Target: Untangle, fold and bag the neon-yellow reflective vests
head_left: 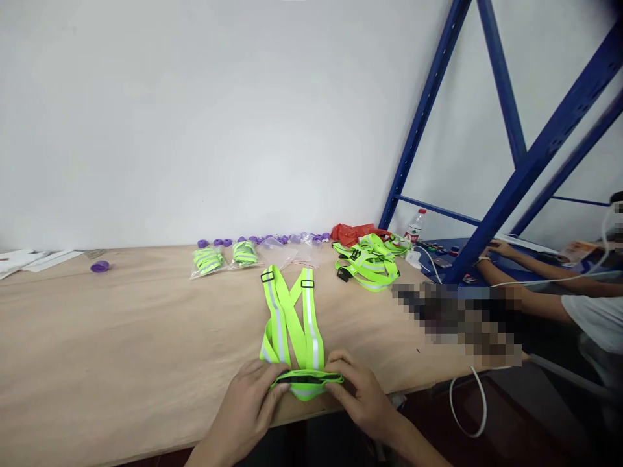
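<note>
At the lower centre of the frame we have a fluorescent yellow-green elastic strap harness with silver reflective stripes (311, 324), its shoulder straps stretched up the pale wooden table (121, 350) and its folded band at the front edge. Our left hand (250, 395) pinches the band's left end between thumb and fingers; our right hand (363, 395) pinches the right end likewise. A black strip shows along the fold. To handle it well, we would pinch both ends evenly, square the layers, and lay the straps flat, since the left one bows outward and could twist.

Above the straps' two black plastic buckles (268, 276), at centre, lie clear plastic bags (277, 251); left of these, two clear bags packed with yellow-green strapping (208, 261). A loose heap of similar harnesses (372, 267) sits right of centre.

For writing, we find only the red-and-white label on the red-capped clear bottle (415, 227), too small to read; we make out no lettering on the harness.
</note>
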A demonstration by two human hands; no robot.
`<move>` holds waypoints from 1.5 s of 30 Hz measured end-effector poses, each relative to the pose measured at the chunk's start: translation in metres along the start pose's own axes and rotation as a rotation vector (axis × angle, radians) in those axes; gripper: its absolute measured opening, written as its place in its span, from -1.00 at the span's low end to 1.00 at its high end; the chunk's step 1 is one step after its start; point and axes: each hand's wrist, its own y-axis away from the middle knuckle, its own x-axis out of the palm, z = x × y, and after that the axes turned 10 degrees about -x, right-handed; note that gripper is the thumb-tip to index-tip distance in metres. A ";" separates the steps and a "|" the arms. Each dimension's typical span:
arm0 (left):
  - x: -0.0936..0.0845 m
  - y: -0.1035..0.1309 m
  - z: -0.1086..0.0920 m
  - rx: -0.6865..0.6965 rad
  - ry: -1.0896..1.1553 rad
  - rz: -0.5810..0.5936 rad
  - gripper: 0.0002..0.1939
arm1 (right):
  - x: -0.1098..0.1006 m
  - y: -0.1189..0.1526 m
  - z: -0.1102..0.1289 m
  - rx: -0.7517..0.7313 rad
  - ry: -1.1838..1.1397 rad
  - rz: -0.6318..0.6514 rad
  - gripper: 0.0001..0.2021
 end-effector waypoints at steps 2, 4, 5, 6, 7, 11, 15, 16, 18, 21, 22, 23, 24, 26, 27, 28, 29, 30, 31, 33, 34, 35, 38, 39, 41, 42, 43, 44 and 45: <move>0.002 -0.008 -0.002 -0.081 0.055 0.050 -0.65 | 0.000 -0.007 -0.001 0.077 -0.019 0.017 -0.78; 0.005 -0.014 -0.004 -0.154 0.094 0.081 -0.58 | 0.000 -0.012 -0.002 0.128 0.000 0.047 -0.71; 0.007 -0.016 -0.005 -0.181 0.098 0.080 -0.57 | 0.001 -0.013 -0.003 0.144 0.024 0.061 -0.70; 0.008 -0.018 -0.006 -0.201 0.088 0.072 -0.56 | 0.001 -0.015 -0.003 0.155 0.054 0.076 -0.70; 0.010 -0.019 -0.006 -0.216 0.065 0.059 -0.56 | 0.002 -0.016 -0.004 0.160 0.087 0.091 -0.71; 0.016 -0.020 -0.006 -0.262 -0.079 0.007 -0.58 | 0.005 -0.017 -0.008 0.157 0.251 0.147 -0.75; 0.021 -0.019 -0.006 -0.278 -0.145 -0.021 -0.67 | 0.011 -0.012 -0.012 0.139 0.387 0.100 -0.88; 0.021 -0.019 -0.006 -0.279 -0.130 -0.024 -0.70 | 0.012 -0.010 -0.012 0.115 0.416 0.064 -0.91; 0.020 -0.019 -0.006 -0.271 -0.062 -0.024 -0.76 | 0.016 -0.006 -0.013 0.004 0.492 -0.004 -0.86; 0.017 -0.018 -0.003 -0.211 0.033 0.001 -0.81 | 0.020 -0.003 -0.011 -0.222 0.590 -0.012 -0.75; 0.016 -0.017 -0.002 -0.187 0.036 0.003 -0.80 | 0.020 -0.003 -0.010 -0.273 0.593 0.008 -0.71; 0.016 -0.015 0.000 -0.165 0.023 -0.001 -0.79 | 0.019 -0.002 -0.009 -0.308 0.583 0.030 -0.68; 0.015 -0.012 0.002 -0.143 -0.002 -0.007 -0.78 | 0.018 -0.002 -0.008 -0.328 0.568 0.051 -0.67; 0.015 -0.004 0.007 -0.094 -0.070 -0.025 -0.78 | 0.014 0.000 -0.008 -0.344 0.544 0.089 -0.69; 0.015 0.000 0.010 -0.070 -0.101 -0.031 -0.74 | 0.012 0.001 -0.008 -0.348 0.538 0.112 -0.69; 0.015 0.005 0.013 -0.046 -0.126 -0.031 -0.65 | 0.010 0.003 -0.008 -0.352 0.532 0.138 -0.65; 0.015 0.010 0.015 -0.023 -0.143 -0.026 -0.53 | 0.008 0.004 -0.008 -0.355 0.526 0.164 -0.58; 0.014 0.015 0.016 -0.002 -0.154 -0.018 -0.39 | 0.007 0.006 -0.008 -0.357 0.523 0.187 -0.51; 0.014 0.019 0.017 0.017 -0.161 -0.005 -0.28 | 0.006 0.008 -0.007 -0.359 0.523 0.203 -0.49; 0.011 0.025 0.017 0.041 -0.172 0.028 -0.12 | 0.006 0.010 -0.006 -0.364 0.530 0.218 -0.52; 0.010 0.027 0.016 0.046 -0.178 0.042 -0.08 | 0.006 0.011 -0.005 -0.372 0.535 0.216 -0.56; 0.009 0.029 0.015 0.049 -0.184 0.053 -0.06 | 0.006 0.012 -0.004 -0.383 0.538 0.210 -0.58; 0.008 0.031 0.012 0.061 -0.205 0.066 -0.08 | 0.008 0.014 -0.003 -0.418 0.535 0.178 -0.61; 0.009 0.032 0.012 0.069 -0.213 0.066 -0.10 | 0.008 0.016 -0.003 -0.430 0.528 0.165 -0.62; 0.010 0.034 0.012 0.096 -0.222 0.068 -0.15 | 0.008 0.018 -0.003 -0.453 0.502 0.144 -0.64; 0.010 0.034 0.012 0.114 -0.218 0.070 -0.17 | 0.008 0.019 -0.003 -0.461 0.486 0.138 -0.65; 0.009 0.035 0.012 0.127 -0.204 0.072 -0.19 | 0.008 0.020 -0.002 -0.463 0.468 0.133 -0.67; 0.008 0.034 0.011 0.126 -0.177 0.074 -0.23 | 0.007 0.021 -0.001 -0.457 0.448 0.127 -0.68; 0.006 0.033 0.008 0.106 -0.136 0.077 -0.28 | 0.007 0.022 0.000 -0.440 0.425 0.121 -0.70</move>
